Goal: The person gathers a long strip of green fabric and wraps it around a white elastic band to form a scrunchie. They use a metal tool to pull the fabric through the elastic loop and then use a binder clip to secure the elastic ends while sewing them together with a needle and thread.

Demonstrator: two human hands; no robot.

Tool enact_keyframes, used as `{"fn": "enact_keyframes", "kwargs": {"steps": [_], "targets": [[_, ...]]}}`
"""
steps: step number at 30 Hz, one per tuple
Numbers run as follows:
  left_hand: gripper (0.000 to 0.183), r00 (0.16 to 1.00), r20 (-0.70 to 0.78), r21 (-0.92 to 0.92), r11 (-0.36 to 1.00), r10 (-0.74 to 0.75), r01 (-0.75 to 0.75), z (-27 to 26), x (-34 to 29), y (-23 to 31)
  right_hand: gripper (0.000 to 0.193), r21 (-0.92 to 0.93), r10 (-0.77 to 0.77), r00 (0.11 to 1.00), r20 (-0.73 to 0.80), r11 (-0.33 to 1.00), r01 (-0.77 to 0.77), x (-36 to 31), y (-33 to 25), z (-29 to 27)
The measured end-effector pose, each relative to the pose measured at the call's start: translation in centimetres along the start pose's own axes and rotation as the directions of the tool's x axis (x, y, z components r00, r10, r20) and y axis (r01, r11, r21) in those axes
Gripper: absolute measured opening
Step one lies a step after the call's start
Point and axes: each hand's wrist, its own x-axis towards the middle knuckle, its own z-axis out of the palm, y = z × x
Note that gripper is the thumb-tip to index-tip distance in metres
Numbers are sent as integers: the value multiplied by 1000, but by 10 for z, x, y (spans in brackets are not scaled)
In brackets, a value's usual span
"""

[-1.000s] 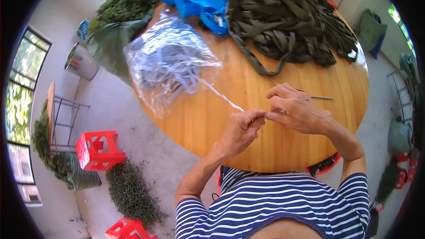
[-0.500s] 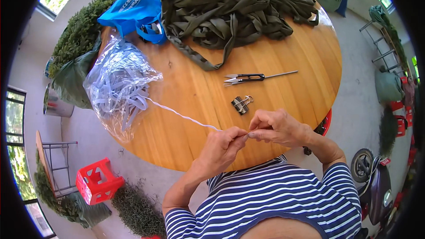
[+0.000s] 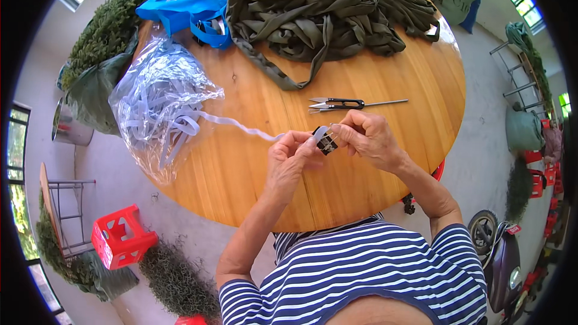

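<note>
A pale lilac flat strip [image 3: 241, 129] runs from the clear bag to my left hand [image 3: 292, 157], which is closed on it with thumb and fingers. Its end shows past my left fingertips, against a black binder clip [image 3: 327, 144]. My right hand [image 3: 368, 139] is closed in a pinch at the clip's wire handles, its fingertips partly hiding them. Whether the clip is lifted or still rests on the tabletop, I cannot tell. Farther away lie black-handled thread snips [image 3: 337, 104] with a thin metal rod [image 3: 388, 102] beside them.
The round wooden table [image 3: 241, 192] holds a clear plastic bag [image 3: 162, 108] of lilac strips, a blue bag [image 3: 183, 3] and a heap of dark green fabric strips [image 3: 319, 18]. On the floor stand a red stool [image 3: 123, 238] at left and a motorbike [image 3: 503, 265] at right.
Both hands have moved forward from the table's near edge to the binder clip, parting slightly. My right hand now pinches at the clip. The strip has come along in my left hand.
</note>
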Motion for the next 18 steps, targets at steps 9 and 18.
{"fn": "enact_keyframes", "kwargs": {"steps": [9, 18], "targets": [[16, 992, 58, 90, 990, 108, -113, 7, -8, -3, 47, -443, -377, 916, -136, 850, 284, 9, 0, 10], [15, 997, 8, 47, 996, 71, -71, 5, -14, 17, 57, -271, -124, 975, -182, 960, 72, 16, 9, 2]]}}
